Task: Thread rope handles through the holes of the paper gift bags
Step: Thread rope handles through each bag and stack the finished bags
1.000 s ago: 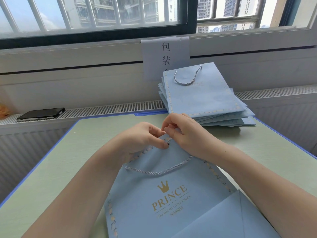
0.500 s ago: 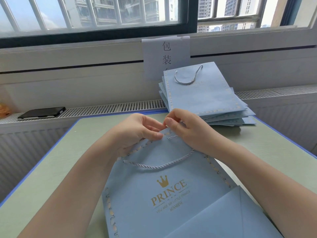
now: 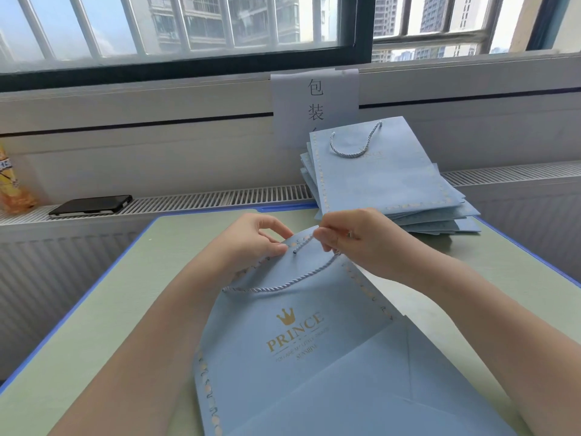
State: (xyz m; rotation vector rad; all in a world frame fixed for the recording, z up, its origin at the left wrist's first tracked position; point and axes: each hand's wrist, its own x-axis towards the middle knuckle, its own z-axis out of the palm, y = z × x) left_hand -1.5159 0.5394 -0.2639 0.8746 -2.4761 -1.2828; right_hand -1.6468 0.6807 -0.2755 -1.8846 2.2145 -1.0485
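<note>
Left hand (image 3: 254,239) pinches the bag (image 3: 283,341) rim; right hand's (image 3: 352,237) grip hides the rope (image 3: 283,283) end.

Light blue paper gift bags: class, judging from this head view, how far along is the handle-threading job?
Done: a stack of light blue paper gift bags by the window, the top one with its handle in. In hand: the left hand steadies the PRINCE-printed blue bag while the right hand pulls the pale twisted rope at a hole. Left: seating that end.

Bright daylight is pouring in through the window (image 3: 188,26), lighting the table (image 3: 110,309) evenly with faint shadows, while the wide lens is bending straight lines toward the edges.
</note>
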